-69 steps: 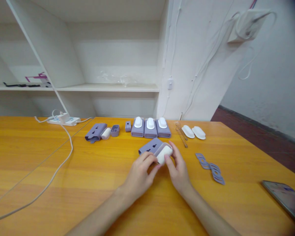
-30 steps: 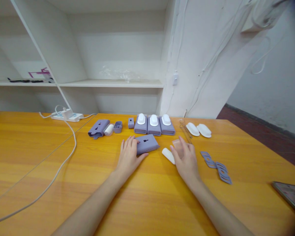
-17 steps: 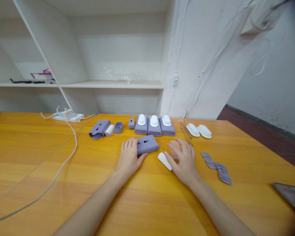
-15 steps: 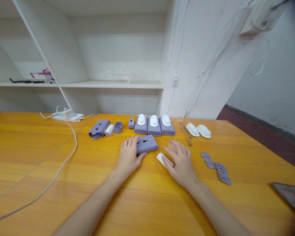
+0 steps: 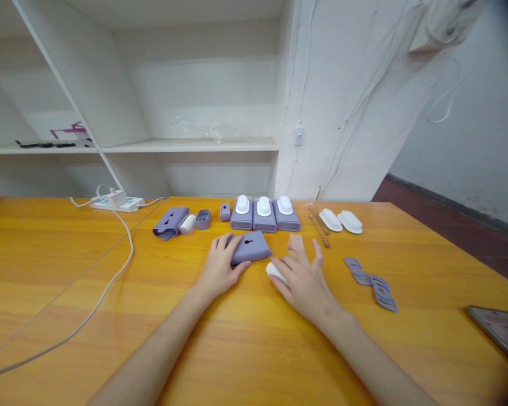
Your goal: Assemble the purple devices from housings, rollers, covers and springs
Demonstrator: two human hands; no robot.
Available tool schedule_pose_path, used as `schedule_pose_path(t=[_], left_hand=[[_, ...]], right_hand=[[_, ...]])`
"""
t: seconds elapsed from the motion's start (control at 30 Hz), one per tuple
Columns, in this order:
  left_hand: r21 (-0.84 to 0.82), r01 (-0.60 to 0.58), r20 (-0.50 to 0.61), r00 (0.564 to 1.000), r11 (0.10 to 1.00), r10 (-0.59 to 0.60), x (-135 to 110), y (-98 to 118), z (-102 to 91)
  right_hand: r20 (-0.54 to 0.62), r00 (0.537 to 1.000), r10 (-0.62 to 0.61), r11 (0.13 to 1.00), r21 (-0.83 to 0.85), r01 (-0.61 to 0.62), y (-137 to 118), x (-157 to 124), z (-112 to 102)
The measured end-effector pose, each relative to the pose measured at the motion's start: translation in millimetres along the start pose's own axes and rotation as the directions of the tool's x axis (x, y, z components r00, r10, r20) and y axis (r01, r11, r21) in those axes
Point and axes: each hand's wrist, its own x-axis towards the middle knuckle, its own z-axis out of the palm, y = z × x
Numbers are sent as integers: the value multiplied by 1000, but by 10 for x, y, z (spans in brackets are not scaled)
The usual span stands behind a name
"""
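My left hand (image 5: 222,260) grips the left end of a purple plastic housing (image 5: 254,247) with a dark slot in its top face; the housing rests on the table. Just to its right, my right hand (image 5: 302,282) has thumb and fingers closed around a small white plastic piece (image 5: 276,272), with its other fingers stretched away. Part of the white piece is hidden under the fingers. Behind the housing stand three purple boxes (image 5: 263,224) in a row, each with a white ribbed cap (image 5: 263,207) on top.
At the back left lie another purple housing (image 5: 169,221), a white roller-like piece (image 5: 188,224) and a small purple cup (image 5: 203,219). Metal springs (image 5: 318,224), white oval covers (image 5: 350,222) and purple slotted plates (image 5: 381,292) are on the right. A phone (image 5: 497,332) lies near the right edge.
My right hand has closed over the white piece, which has shifted slightly left towards the housing. My left hand still holds the housing in nearly the same place.
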Motion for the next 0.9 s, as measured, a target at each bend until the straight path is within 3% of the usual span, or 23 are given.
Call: schedule_pose_path(t=[0.13,0.27,0.37,0.43,0.53,0.6,0.73,0.9], left_hand=[[-28,2,-5,1000,1000,-2,3,-8,0],[-74,-3,15,1000,997,4,2,-19,-8],[-105,1,23,1000,994,2,1,-27,-10],[-127,0,28,1000,992,3,4,-34,-9],[-165,-17,48,999,986,26,7,-28,-19],[-187,-48,65,996,981,62,3,0,-38],[-202,-128,95,984,971,149,-19,94,-83],[-174,-128,105,983,976,148,-28,152,-110]], right_hand=[[74,996,-47,992,121,38,-102,-33,-8],[49,982,184,917,352,-189,-167,-85,78],[47,926,375,794,500,-347,-128,-83,144],[62,858,510,686,572,-449,-72,-66,175],[141,733,666,455,701,-549,9,-45,211],[205,677,707,292,787,-543,45,-41,235],[293,653,699,76,877,-475,89,-37,279],[380,673,634,7,868,-497,121,-18,300]])
